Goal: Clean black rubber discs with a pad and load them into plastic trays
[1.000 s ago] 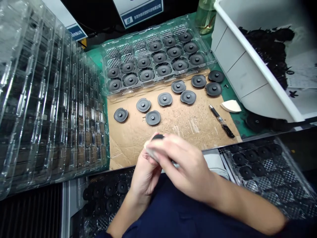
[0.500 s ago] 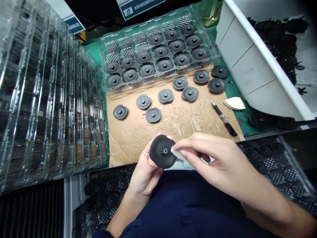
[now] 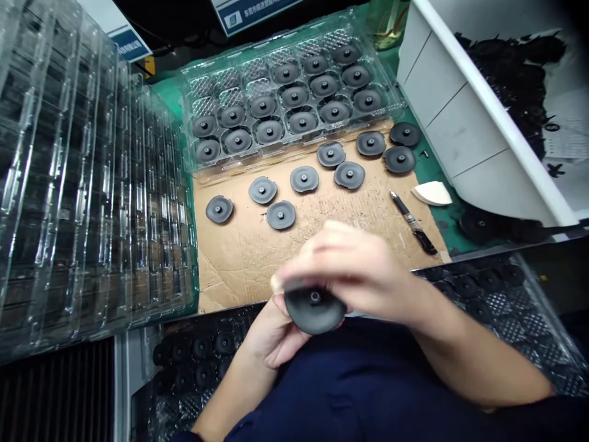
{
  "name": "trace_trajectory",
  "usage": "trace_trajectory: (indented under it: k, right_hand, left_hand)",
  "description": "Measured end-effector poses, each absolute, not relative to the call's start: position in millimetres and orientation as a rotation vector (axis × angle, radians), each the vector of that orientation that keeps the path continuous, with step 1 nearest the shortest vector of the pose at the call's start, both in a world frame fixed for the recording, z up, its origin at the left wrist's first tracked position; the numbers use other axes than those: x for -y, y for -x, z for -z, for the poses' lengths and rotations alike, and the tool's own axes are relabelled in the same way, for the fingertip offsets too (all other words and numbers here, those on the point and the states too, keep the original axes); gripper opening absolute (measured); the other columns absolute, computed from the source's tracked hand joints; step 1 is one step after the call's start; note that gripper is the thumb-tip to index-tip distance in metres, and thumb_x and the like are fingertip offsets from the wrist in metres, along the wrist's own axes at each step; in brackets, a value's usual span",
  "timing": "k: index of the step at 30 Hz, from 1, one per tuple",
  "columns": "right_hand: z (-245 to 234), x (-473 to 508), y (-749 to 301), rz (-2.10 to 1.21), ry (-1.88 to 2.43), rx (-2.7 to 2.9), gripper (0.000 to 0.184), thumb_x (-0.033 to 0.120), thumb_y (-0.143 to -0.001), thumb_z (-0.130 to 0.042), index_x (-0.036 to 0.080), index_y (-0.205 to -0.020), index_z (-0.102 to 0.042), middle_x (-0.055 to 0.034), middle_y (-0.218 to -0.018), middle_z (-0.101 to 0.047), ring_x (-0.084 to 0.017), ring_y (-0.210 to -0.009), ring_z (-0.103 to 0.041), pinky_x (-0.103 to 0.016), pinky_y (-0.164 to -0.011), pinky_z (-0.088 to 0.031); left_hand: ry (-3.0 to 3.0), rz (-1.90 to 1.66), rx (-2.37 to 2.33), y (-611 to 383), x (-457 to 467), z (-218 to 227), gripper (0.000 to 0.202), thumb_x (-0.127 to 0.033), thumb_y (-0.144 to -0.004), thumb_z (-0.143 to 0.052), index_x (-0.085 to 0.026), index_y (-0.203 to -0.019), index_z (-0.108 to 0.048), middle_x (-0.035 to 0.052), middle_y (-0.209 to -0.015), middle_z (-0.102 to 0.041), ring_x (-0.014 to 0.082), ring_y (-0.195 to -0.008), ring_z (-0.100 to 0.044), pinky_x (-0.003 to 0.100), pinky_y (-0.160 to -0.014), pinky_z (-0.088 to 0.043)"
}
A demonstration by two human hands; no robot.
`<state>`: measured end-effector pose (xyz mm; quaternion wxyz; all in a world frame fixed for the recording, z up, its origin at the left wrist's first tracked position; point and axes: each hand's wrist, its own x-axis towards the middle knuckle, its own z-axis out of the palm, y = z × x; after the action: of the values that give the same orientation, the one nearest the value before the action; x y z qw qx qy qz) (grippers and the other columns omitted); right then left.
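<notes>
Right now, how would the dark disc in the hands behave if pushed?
The disc is likely stiff, its face smoothly curved. It could tilt, since the left hand holds it from beneath. Its smooth surface may be slippery.

Cardboard (image 3: pixel 234 270): bare stretch at near left, low passage between tray stack and hands; another open patch right of centre, between the loose discs and the pen.
Tray stack (image 3: pixel 92 184): tall, walls off the left side.
Loose discs (image 3: pixel 304 178): low, dotted across the middle and far right; widest gap around the leftmost.
Pocketed tray (image 3: pixel 230 97): spans the far side; far-left pockets open from above.
White bin (image 3: pixel 464 132): high side blocks the right.
Pen (image 3: pixel 413 221), white wedge (image 3: pixel 432 193): low obstacles at right, before the bin.
Left hand (image 3: pixel 280 344), right hand (image 3: pixel 354 264): fill the near middle, around the held disc (image 3: pixel 315 316).
</notes>
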<state>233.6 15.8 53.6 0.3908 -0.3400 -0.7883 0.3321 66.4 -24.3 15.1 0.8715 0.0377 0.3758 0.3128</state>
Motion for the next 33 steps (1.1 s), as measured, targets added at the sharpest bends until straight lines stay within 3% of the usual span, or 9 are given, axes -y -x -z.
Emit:
trace_trajectory:
  k: [3,6,11,15,20,23,28,30,33]
  right_hand:
    - [-31.3,-21.6,-248.8,-1.007,1.3,1.78,0.018,0.017,-0.089,-0.056,0.019,-0.098,-0.071,-0.0021,-0.091,-0.072,-0.014,-0.077,-0.063,-0.026,-0.069,-0.049]
    - [6.1,-12.2,-257.2,-1.058,1.53,1.757,0.022,0.022,-0.088,-0.055,0.022,-0.104,-0.07,-0.003,-0.09,-0.07,-0.016,-0.075,-0.064,-0.027,-0.064,-0.052]
    - [65.4,25.2,-247.3,-0.763,1.73,1.77,0.035,0.024,-0.09,-0.049,0.022,-0.122,-0.062,-0.0142,-0.124,-0.054,-0.025,-0.099,-0.059,-0.047,-0.086,-0.051]
    - [80.8,28.5,-241.1,-0.696,1.738,1.773,0.04,0.028,-0.086,-0.057,0.022,-0.126,-0.059,-0.0148,-0.128,-0.05,-0.027,-0.101,-0.058,-0.049,-0.091,-0.048]
    - [65.0,8.8,-243.3,-0.672,1.701,1.723,0.031,0.027,-0.091,-0.048,0.018,-0.117,-0.062,-0.012,-0.104,-0.061,-0.024,-0.094,-0.061,-0.041,-0.084,-0.051]
    - [52.2,14.9,-237.1,-0.731,1.617,1.729,0.031,0.028,-0.094,-0.046,0.019,-0.121,-0.059,-0.0095,-0.106,-0.066,-0.02,-0.094,-0.063,-0.034,-0.081,-0.051]
    - [42.9,26.3,-227.6,-0.879,1.489,1.828,0.019,0.024,-0.09,-0.051,0.021,-0.093,-0.07,-0.0023,-0.075,-0.069,-0.015,-0.067,-0.063,-0.026,-0.063,-0.05]
    - [26.6,21.5,-226.4,-0.86,1.537,1.77,0.019,0.024,-0.09,-0.051,0.02,-0.094,-0.069,-0.003,-0.08,-0.07,-0.016,-0.069,-0.063,-0.027,-0.064,-0.049]
    - [-15.1,15.3,-219.0,-0.735,1.484,1.654,0.021,0.023,-0.093,-0.049,0.02,-0.107,-0.064,-0.0052,-0.101,-0.07,-0.018,-0.089,-0.063,-0.031,-0.077,-0.048]
  left_hand:
    - [-0.05,-0.633,-0.707,-65.0,20.8,-18.9,0.051,-0.029,-0.061,-0.084,-0.013,-0.106,-0.066,0.0095,-0.1,-0.072,0.0231,-0.086,-0.072,0.025,-0.07,-0.059]
    - [-0.047,-0.659,-0.645,-62.3,19.2,-20.3,0.052,-0.036,-0.061,-0.084,-0.018,-0.106,-0.066,0.0068,-0.104,-0.072,0.023,-0.09,-0.071,0.025,-0.073,-0.059]
    - [-0.036,-0.681,-0.645,-58.5,19.0,-16.7,0.051,-0.036,-0.062,-0.083,-0.02,-0.108,-0.066,0.0054,-0.107,-0.072,0.0233,-0.094,-0.071,0.026,-0.077,-0.058]
    - [-0.022,-0.703,-0.699,-57.6,19.0,-15.0,0.064,-0.038,-0.059,-0.084,-0.022,-0.116,-0.061,0.0048,-0.109,-0.071,0.0231,-0.095,-0.07,0.028,-0.082,-0.056]
    - [-0.029,-0.774,-0.705,-59.3,22.0,-14.0,0.071,-0.038,-0.061,-0.082,-0.025,-0.126,-0.056,0.0055,-0.113,-0.07,0.0239,-0.098,-0.069,0.028,-0.084,-0.056]
    - [-0.035,-0.835,-0.743,-59.0,23.9,-12.8,0.077,-0.038,-0.063,-0.08,-0.027,-0.132,-0.05,0.0061,-0.116,-0.069,0.0243,-0.101,-0.068,0.032,-0.089,-0.054]
    - [-0.073,-0.884,-0.845,-59.0,23.6,-10.5,0.085,-0.039,-0.062,-0.081,-0.028,-0.138,-0.044,0.008,-0.129,-0.062,0.0265,-0.115,-0.06,0.038,-0.099,-0.049]
    - [-0.113,-0.901,-0.857,-61.1,23.1,-10.5,0.081,-0.041,-0.062,-0.081,-0.025,-0.135,-0.048,0.009,-0.129,-0.061,0.0268,-0.115,-0.06,0.036,-0.097,-0.05]
    - [-0.204,-0.945,-0.882,-65.1,23.6,-11.8,0.066,-0.037,-0.063,-0.082,-0.022,-0.124,-0.058,0.0074,-0.121,-0.066,0.0239,-0.109,-0.063,0.029,-0.087,-0.054]
